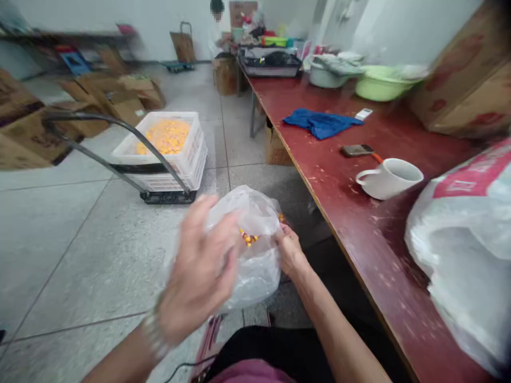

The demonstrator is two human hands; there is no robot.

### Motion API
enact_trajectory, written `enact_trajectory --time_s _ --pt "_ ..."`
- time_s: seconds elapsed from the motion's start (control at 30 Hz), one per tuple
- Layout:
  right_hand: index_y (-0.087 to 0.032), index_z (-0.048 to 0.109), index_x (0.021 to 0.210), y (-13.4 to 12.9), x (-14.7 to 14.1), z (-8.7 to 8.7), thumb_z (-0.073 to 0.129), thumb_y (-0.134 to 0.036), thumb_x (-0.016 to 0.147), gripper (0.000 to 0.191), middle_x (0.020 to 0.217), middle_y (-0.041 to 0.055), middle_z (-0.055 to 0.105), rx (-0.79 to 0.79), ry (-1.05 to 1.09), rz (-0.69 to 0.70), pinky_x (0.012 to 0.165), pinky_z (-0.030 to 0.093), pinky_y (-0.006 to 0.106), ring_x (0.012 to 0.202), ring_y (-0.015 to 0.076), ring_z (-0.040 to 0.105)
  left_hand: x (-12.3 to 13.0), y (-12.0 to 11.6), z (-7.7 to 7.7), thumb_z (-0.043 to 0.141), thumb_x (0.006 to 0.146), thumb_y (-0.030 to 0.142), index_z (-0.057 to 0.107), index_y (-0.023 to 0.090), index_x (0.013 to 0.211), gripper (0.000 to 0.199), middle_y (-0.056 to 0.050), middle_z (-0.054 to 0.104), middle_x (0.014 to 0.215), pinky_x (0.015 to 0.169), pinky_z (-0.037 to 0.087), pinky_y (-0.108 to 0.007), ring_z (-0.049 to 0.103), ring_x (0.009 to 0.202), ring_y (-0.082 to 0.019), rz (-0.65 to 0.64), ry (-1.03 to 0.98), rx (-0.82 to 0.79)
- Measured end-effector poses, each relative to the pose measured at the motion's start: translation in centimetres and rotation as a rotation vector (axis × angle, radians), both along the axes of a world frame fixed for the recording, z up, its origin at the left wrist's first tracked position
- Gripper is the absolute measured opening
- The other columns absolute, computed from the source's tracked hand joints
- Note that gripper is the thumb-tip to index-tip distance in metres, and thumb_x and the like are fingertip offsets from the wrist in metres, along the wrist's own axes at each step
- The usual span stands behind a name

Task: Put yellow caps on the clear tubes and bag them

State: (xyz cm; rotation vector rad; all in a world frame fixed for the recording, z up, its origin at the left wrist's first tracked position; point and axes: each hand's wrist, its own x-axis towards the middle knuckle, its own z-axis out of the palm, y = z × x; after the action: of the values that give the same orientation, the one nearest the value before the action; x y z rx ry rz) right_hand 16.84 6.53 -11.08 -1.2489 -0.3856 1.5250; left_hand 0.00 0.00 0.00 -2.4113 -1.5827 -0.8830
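Note:
A clear plastic bag [255, 276] hangs in front of me with its mouth up, beside the table's edge. Down inside it show small yellow and dark red pieces [249, 238], too small to name. My right hand [289, 247] is closed on the bag's right rim. Blurred by motion, my left hand [199, 271] hovers in front of the bag's left side with its fingers spread. Nothing shows in that hand.
The red table [343, 223] runs along my right, bearing a white mug [391, 179], a phone [356, 151], a blue cloth [319, 123] and a large white sack [467, 266]. Ahead left, a hand cart [167, 197] carries white crates [191, 175] of yellow pieces. Cardboard boxes [35, 135] stand behind. A person [216, 32] is far off.

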Motion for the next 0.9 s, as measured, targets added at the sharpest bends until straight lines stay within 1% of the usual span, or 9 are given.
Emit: enact_trajectory --time_s 0.1,0.17,0.23,0.3,0.4,0.53,0.6,0.77,0.9 --pt "-0.017 0.057 0.079 1.5 0.9 2.7 0.052 -0.015 0.043 0.036 0.054 -0.0062 0.056 0.062 0.040 0.028 0.044 0.033 0.021 0.046 0.0103 0.045 1.0 5.9 -7.0 0.060 0.076 0.030 0.025 0.017 0.144 0.078 -0.023 0.018 0.150 0.104 0.026 -0.060 0.017 0.139 -0.041 0.262 0.148 -0.284" --pt "-0.018 0.056 0.077 2.3 1.4 4.4 0.049 -0.016 0.042 0.035 0.056 -0.0057 0.056 0.106 0.086 0.056 0.044 0.034 0.021 0.046 0.0103 0.045 0.3 8.5 -11.3 0.063 0.071 0.025 0.024 0.016 0.146 0.086 -0.027 0.023 0.147 0.096 0.030 -0.066 0.034 0.129 -0.046 0.435 0.193 -0.487" --pt "-0.018 0.056 0.076 2.7 2.0 5.7 0.047 -0.015 0.042 0.035 0.056 -0.0057 0.055 0.153 0.143 0.086 0.044 0.033 0.021 0.045 0.0094 0.043 -1.5 9.8 -14.5 0.057 0.072 0.018 0.026 0.018 0.146 0.080 -0.025 0.045 0.133 0.087 0.042 -0.059 0.055 0.110 -0.042 0.491 0.158 -0.662" --pt "-0.018 0.057 0.077 3.0 2.9 6.4 0.048 -0.013 0.041 0.037 0.056 -0.0059 0.054 0.200 0.173 0.086 0.043 0.032 0.020 0.044 0.0085 0.041 -3.7 10.5 -16.2 0.049 0.075 0.013 0.030 0.021 0.145 0.074 -0.019 0.060 0.116 0.081 0.048 -0.049 0.062 0.097 -0.036 0.481 0.114 -0.728" --pt "-0.018 0.058 0.076 3.9 4.3 6.6 0.047 -0.010 0.042 0.036 0.055 -0.0062 0.051 0.239 0.160 0.045 0.041 0.031 0.019 0.043 0.0077 0.038 -6.0 12.2 -15.3 0.046 0.075 0.012 0.036 0.024 0.142 0.069 -0.011 0.065 0.109 0.080 0.048 -0.041 0.063 0.097 -0.032 0.486 0.020 -0.639" --pt "-0.017 0.053 0.064 6.4 5.6 7.8 0.045 -0.011 0.045 0.021 0.049 -0.0055 0.043 0.213 0.178 0.060 0.040 0.034 0.019 0.042 0.0075 0.035 -7.0 16.6 -10.9 0.048 0.065 0.005 0.054 0.021 0.126 0.064 -0.006 0.066 0.107 0.084 0.046 -0.032 0.061 0.096 -0.024 0.493 -0.270 -0.369" --pt "-0.017 0.049 0.060 7.9 5.9 9.0 0.043 -0.011 0.047 0.016 0.050 -0.0045 0.041 0.197 0.203 0.034 0.041 0.036 0.019 0.043 0.0069 0.035 -7.0 17.9 -8.6 0.048 0.061 0.003 0.056 0.018 0.122 0.063 -0.003 0.067 0.102 0.079 0.047 -0.027 0.061 0.088 -0.019 0.438 -0.356 -0.321" --pt "-0.018 0.042 0.059 9.6 6.8 11.1 0.040 -0.008 0.049 0.014 0.054 -0.0038 0.039 0.265 0.208 -0.073 0.038 0.032 0.015 0.041 0.0049 0.032 -7.1 15.9 -4.9 0.050 0.053 0.004 0.061 0.010 0.113 0.061 0.000 0.065 0.082 0.057 0.041 -0.015 0.053 0.063 -0.008 0.361 -0.570 -0.290" --pt "-0.020 0.047 0.073 9.5 7.5 11.2 0.040 -0.005 0.052 0.027 0.057 -0.0062 0.039 0.328 0.210 -0.096 0.040 0.031 0.014 0.042 0.0048 0.035 -7.5 13.7 -4.0 0.056 0.049 0.011 0.064 0.009 0.103 0.055 0.003 0.060 0.069 0.051 0.036 -0.013 0.049 0.056 -0.006 0.426 -0.740 -0.193"
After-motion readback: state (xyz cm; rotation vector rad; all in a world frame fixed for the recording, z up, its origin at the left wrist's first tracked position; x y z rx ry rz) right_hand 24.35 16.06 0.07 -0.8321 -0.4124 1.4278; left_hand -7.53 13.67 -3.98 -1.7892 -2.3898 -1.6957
